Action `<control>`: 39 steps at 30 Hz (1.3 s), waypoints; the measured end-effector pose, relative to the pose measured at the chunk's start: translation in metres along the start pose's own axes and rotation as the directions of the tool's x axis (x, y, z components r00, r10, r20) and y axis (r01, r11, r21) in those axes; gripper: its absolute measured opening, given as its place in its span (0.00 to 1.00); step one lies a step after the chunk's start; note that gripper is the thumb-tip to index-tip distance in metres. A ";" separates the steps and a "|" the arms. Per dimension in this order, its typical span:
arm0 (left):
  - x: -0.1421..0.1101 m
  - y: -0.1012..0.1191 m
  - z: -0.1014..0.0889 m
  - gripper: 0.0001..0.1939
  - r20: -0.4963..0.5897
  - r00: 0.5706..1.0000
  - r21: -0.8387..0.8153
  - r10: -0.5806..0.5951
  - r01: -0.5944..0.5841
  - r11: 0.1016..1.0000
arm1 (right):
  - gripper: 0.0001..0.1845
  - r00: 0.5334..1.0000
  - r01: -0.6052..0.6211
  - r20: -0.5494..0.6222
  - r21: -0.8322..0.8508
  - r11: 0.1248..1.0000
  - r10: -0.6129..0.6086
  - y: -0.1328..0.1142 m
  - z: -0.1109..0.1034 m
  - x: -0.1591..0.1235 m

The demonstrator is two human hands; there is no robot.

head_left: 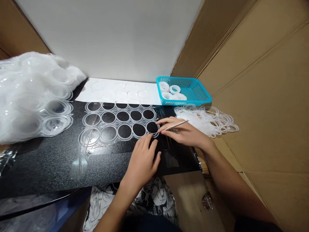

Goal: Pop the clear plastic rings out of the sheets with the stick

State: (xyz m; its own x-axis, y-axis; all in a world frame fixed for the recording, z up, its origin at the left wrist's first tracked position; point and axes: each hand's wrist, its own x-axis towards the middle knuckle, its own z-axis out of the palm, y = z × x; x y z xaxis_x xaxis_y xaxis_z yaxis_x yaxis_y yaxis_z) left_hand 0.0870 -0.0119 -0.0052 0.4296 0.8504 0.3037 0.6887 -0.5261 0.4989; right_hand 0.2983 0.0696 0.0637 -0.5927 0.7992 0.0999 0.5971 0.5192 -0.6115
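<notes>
A clear plastic sheet with rows of ring shapes (108, 134) lies flat on a black speckled tabletop (106, 167). My left hand (143, 158) is palm down at its near edge, fingers apart, with the fingertips by the rings at the right end. From the right comes my right hand (181, 130), gripping a thin white pen-like tool (177, 125) that lies across the fingers. Its thumb and index finger are at the right edge of the nearest right-hand ring (152, 128). Whether they pinch the ring's rim is too small to tell.
A blue plastic basket (208, 99) at the back holds several white rings (175, 89). Loose clear ring strips (212, 120) are heaped before it. A white sheet with circle outlines (108, 90) lies behind. A bulky plastic-wrapped pile (31, 93) stands left; cardboard (270, 96) walls the right.
</notes>
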 end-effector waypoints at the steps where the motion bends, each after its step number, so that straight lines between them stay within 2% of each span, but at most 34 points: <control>1: 0.000 -0.001 -0.001 0.17 0.004 1.000 -0.003 0.005 -0.005 1.000 | 0.11 1.000 0.003 -0.010 0.002 1.000 -0.003 -0.001 0.001 0.002; 7: -0.003 -0.002 -0.002 0.17 0.003 0.999 -0.026 0.038 -0.038 0.999 | 0.11 0.999 0.037 0.032 0.157 0.987 -0.042 0.009 0.021 0.014; 13: -0.005 -0.003 -0.003 0.16 -0.009 0.999 -0.034 0.034 -0.034 0.999 | 0.12 0.999 0.029 -0.048 0.125 0.992 -0.023 0.016 0.037 0.009; 16: -0.004 -0.003 -0.003 0.16 -0.031 0.999 -0.050 0.030 -0.031 0.998 | 0.14 0.987 0.140 -0.082 -0.015 0.990 -0.141 0.019 0.045 0.007; 19: -0.004 -0.003 -0.003 0.16 -0.030 0.999 -0.060 0.035 -0.036 0.998 | 0.16 0.968 0.235 -0.018 -0.289 0.928 -0.251 0.019 0.049 0.008; 22: -0.003 -0.003 -0.003 0.16 -0.006 0.999 -0.052 0.031 -0.032 0.998 | 0.15 0.965 0.240 0.024 -0.493 0.836 -0.263 0.014 0.048 0.013; 25: -0.004 -0.003 -0.003 0.17 0.012 1.000 -0.037 0.027 -0.027 0.999 | 0.14 0.970 0.215 0.025 -0.549 0.808 -0.241 0.007 0.044 0.019; 28: -0.005 -0.003 -0.003 0.16 0.002 1.000 -0.019 0.028 -0.028 0.999 | 0.14 0.982 0.147 -0.034 -0.485 0.862 -0.187 0.002 0.038 0.023; 32: -0.007 -0.002 -0.004 0.16 -0.011 1.000 -0.011 0.026 -0.026 1.000 | 0.14 0.996 0.063 -0.055 -0.210 0.976 -0.076 -0.001 0.031 0.020; 35: -0.007 -0.002 -0.005 0.15 -0.015 1.000 -0.021 0.022 -0.023 1.000 | 0.15 0.998 -0.031 -0.055 -0.098 0.995 0.026 0.001 0.033 0.012; 39: -0.007 -0.002 -0.004 0.15 -0.013 1.000 -0.017 0.027 -0.027 0.999 | 0.13 0.995 -0.032 -0.092 -0.079 0.996 0.024 0.006 0.042 0.000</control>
State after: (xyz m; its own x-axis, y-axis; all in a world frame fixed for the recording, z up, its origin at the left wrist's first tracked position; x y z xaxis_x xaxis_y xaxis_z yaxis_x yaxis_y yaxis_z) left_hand 0.0804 -0.0163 -0.0051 0.4403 0.8361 0.3272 0.6670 -0.5486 0.5042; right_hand 0.2792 0.0603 0.0272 -0.5256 0.8362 0.1568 0.6566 0.5159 -0.5502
